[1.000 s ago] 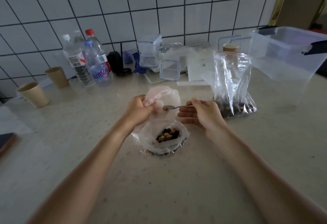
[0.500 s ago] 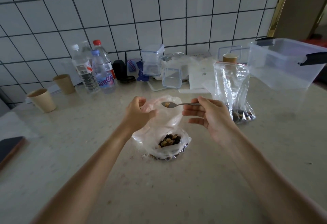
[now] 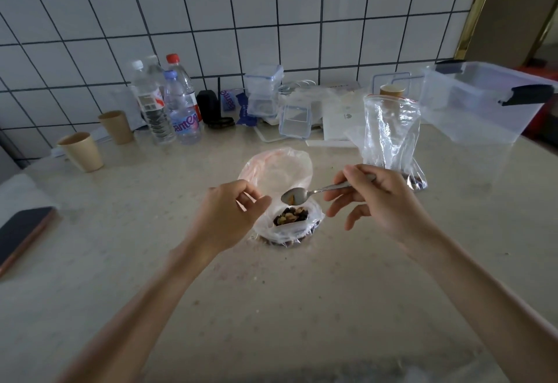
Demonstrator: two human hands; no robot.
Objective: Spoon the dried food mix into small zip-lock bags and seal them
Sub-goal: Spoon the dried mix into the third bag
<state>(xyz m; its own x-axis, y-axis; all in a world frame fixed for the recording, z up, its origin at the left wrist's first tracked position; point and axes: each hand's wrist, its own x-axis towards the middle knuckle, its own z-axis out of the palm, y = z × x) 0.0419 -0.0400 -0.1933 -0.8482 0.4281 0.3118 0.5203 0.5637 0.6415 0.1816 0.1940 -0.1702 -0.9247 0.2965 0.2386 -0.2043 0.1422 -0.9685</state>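
Head view gives us bare countertop (image 3: 302,307) between our forearms and out to the right, while bottles (image 3: 169,104), cups (image 3: 81,151) and containers (image 3: 483,101) crowd the tiled wall. Our right hand (image 3: 380,201) pinches the spoon (image 3: 305,194), a few bits in its bowl, over the small bag (image 3: 280,195) of dried mix (image 3: 290,216). Our left hand (image 3: 232,216) curls at the bag's rim; whether it grips the plastic, we cannot tell.

Left hand (image 3: 232,216) fingers loosely curled, right hand (image 3: 380,201) pinching a spoon (image 3: 305,194)
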